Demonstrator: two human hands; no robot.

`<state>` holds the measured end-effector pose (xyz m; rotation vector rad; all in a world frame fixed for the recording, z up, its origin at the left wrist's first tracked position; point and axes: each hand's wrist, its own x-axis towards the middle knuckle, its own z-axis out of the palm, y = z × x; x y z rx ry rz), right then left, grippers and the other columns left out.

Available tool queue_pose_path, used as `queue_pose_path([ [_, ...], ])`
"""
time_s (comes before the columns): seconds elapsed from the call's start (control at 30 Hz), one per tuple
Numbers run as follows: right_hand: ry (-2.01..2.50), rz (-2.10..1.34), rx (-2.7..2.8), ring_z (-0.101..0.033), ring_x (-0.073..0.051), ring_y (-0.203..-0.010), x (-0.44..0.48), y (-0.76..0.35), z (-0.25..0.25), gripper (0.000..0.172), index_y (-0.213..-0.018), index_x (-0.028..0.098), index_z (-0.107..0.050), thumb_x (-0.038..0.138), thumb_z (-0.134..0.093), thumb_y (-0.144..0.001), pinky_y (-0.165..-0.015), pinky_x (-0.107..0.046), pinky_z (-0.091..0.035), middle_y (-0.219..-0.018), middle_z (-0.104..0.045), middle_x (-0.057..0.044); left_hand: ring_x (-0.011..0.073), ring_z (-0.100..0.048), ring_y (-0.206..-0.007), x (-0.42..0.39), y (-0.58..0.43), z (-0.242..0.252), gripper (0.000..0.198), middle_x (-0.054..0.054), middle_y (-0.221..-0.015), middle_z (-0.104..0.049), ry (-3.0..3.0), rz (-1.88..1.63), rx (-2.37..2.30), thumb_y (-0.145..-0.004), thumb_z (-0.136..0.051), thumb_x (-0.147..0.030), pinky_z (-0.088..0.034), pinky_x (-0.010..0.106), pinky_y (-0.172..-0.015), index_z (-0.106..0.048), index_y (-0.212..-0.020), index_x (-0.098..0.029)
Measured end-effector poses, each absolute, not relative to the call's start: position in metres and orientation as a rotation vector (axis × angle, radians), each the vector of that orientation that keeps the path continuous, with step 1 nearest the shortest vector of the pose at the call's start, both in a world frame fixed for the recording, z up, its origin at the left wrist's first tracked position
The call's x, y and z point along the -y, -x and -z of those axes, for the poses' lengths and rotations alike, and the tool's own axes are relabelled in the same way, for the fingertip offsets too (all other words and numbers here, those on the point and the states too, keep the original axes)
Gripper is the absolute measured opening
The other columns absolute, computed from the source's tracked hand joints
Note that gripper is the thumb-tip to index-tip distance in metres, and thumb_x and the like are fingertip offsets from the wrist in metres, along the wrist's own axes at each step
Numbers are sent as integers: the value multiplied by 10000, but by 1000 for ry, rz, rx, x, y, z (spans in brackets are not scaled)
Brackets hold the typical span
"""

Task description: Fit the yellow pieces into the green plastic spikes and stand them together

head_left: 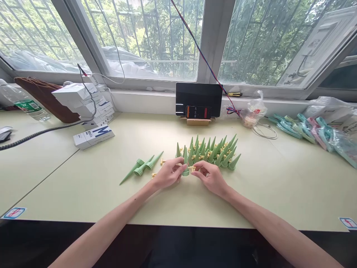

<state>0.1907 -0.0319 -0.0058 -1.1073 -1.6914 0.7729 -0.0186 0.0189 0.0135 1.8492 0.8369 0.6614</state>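
My left hand (169, 173) is closed around a green plastic watering spike (185, 162), held point up near the middle of the table. Pinched in my right hand (209, 178) is a small pale yellow valve (191, 168), its end at the side of the spike; whether it sits inside the spike I cannot tell. Just beyond both hands stand rows of green spikes (213, 150) with yellow valves on them. Left of my left hand lie a few loose spikes (141, 168), and close by a loose yellow valve (162, 161) and another small yellow piece (153, 175).
A phone (198, 112) showing a timer leans against a black tablet (199, 97) at the back. White boxes (94, 137) and a water bottle (29, 106) are at the left. Wrapped coloured clips (318, 130) and a plastic bag (252, 113) lie at the right. A dark coiled cord (50, 129) crosses the left side.
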Motion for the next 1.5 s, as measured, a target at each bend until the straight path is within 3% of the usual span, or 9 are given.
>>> queue_pose_path([
  [0.3, 1082, -779, 1741, -528, -139, -559, 32, -191, 6, 261, -846, 184, -633, 409, -583, -967, -537, -261, -405, -663, -630, -13, 81, -466, -424, -16, 15, -19, 245, -66, -548, -434, -1947, -667, -807, -960, -503, -375, -366, 185, -427, -473, -808, -186],
  [0.5, 1080, -761, 1778, -455, -114, -500, 32, -192, 6, 341, -736, 185, -576, 392, -511, -1000, -506, -248, -356, -593, -576, 8, 75, -470, -427, -15, 14, -19, 213, -53, -593, -456, -1949, -631, -776, -956, -516, -355, -394, 196, -443, -563, -888, -158],
  [0.87, 1106, -729, 1793, -307, -99, -491, 31, -191, 8, 402, -632, 196, -449, 354, -471, -1001, -481, -255, -264, -548, -380, 48, 95, -542, -456, -14, 13, -16, 236, -37, -586, -498, -1977, -624, -736, -953, -542, -366, -454, 203, -475, -585, -877, -147],
  [0.97, 1116, -760, 1761, -377, -104, -488, 32, -191, 6, 356, -697, 188, -525, 359, -474, -1005, -483, -251, -309, -557, -459, 37, 95, -538, -442, -14, 13, -17, 254, -49, -550, -483, -1935, -641, -750, -961, -533, -386, -429, 191, -447, -565, -860, -156],
  [1.1, 1119, -771, 1715, -466, -115, -508, 34, -192, 2, 195, -978, 177, -619, 364, -565, -966, -484, -249, -379, -692, -603, 3, 85, -515, -415, -15, 14, -17, 289, -61, -529, -474, -1842, -677, -776, -967, -526, -431, -425, 186, -429, -521, -845, -169],
  [1.2, 1106, -734, 1738, -466, -107, -497, 34, -193, 1, 245, -1112, 185, -618, 362, -614, -941, -488, -259, -422, -853, -671, -36, 81, -501, -406, -16, 15, -15, 305, -69, -525, -458, -1782, -693, -783, -967, -523, -455, -425, 186, -417, -511, -859, -171],
  [1.3, 1085, -660, 1791, -518, -132, -556, 32, -194, 3, 229, -1107, 196, -635, 365, -597, -958, -542, -282, -468, -921, -692, -65, 82, -505, -411, -16, 15, -14, 316, -71, -526, -446, -1754, -684, -780, -966, -524, -468, -425, 185, -414, -520, -867, -168],
  [1.5, 1061, -542, 1889, -564, -169, -639, 30, -196, 9, 226, -1073, 194, -643, 372, -521, -1006, -603, -304, -485, -856, -663, -66, 84, -518, -409, -15, 15, -13, 314, -65, -534, -457, -1768, -675, -769, -964, -532, -459, -426, 187, -411, -520, -847, -168],
])
